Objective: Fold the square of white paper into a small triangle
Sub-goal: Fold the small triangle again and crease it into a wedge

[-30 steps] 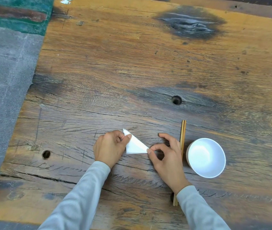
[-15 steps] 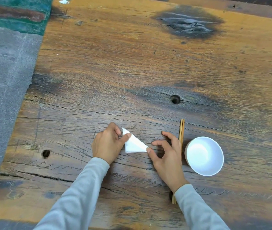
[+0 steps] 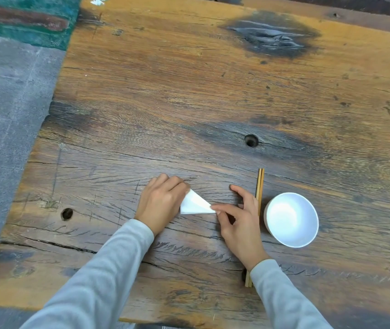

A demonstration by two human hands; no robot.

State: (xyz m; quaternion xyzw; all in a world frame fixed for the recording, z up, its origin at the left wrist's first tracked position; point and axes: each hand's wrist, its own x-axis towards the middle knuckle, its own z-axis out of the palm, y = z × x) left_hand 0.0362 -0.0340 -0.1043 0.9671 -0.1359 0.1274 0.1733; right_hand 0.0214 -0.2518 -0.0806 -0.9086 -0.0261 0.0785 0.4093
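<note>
Since a moment ago the left hand (image 3: pixel 162 201) has slid over the paper's (image 3: pixel 195 205) left end, hiding the corner that showed before, and the right hand (image 3: pixel 239 219) has brought thumb and forefinger together on the right tip. From the head view, the paper lies folded into a narrow white triangle on the desk (image 3: pixel 213 91), between the two hands. The left grip presses down on it with curled fingers; the right grip is pinched on its point. Chopsticks (image 3: pixel 259 184) lie partly under the right hand, a white bowl (image 3: pixel 292 219) just beside them.
</note>
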